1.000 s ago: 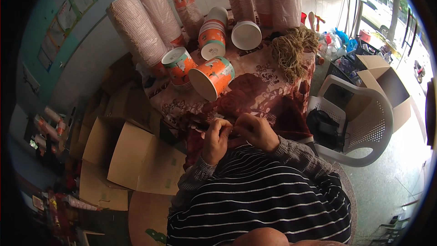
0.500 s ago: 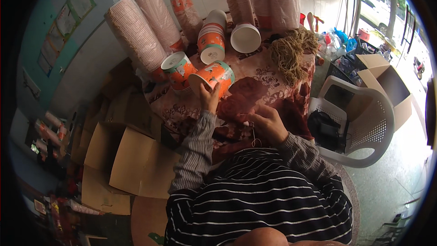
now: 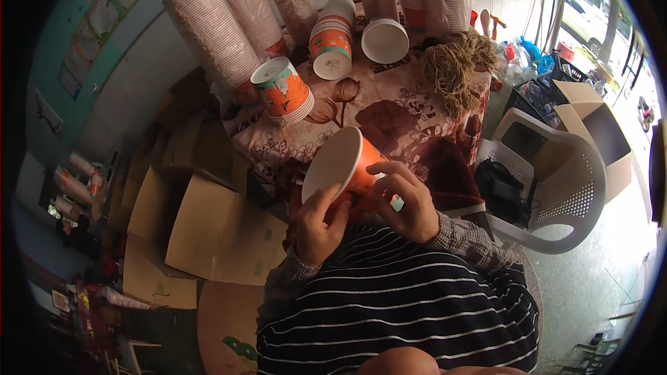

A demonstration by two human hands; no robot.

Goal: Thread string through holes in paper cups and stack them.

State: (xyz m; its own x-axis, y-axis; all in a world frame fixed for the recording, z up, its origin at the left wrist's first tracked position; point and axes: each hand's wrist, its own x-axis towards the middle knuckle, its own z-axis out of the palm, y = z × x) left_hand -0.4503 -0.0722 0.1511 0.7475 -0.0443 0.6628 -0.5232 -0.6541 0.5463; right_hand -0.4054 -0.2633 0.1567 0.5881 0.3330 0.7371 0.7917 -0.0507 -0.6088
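Observation:
An orange paper bucket (image 3: 332, 165) with a white inside is tilted on its side above my lap, its open mouth facing left. My left hand (image 3: 319, 230) is closed on the lower part of its rim, thumb and fingers gripping the edge. At the bucket's orange outer wall is my right hand (image 3: 411, 207), fingers curled and fingertips brought together against it. A small whitish bit shows by those fingertips, too small to name. A short stack of similar buckets (image 3: 286, 101) stands upside down on the flowered tablecloth (image 3: 333, 112) ahead.
Tall plastic-wrapped bucket stacks (image 3: 212, 28) line the table's back. A stack lying down (image 3: 332, 45) and a white-mouthed bucket (image 3: 385, 42) rest before them. Tan string (image 3: 451, 73) lies at right. Open cartons (image 3: 226, 226) are left; a white plastic chair (image 3: 583, 180) holding a black bag is right.
My left hand has brought the bucket from beside the stack back toward my lap, turning its mouth left. My right hand, earlier apart with a thread and small white piece, now touches the bucket's side.

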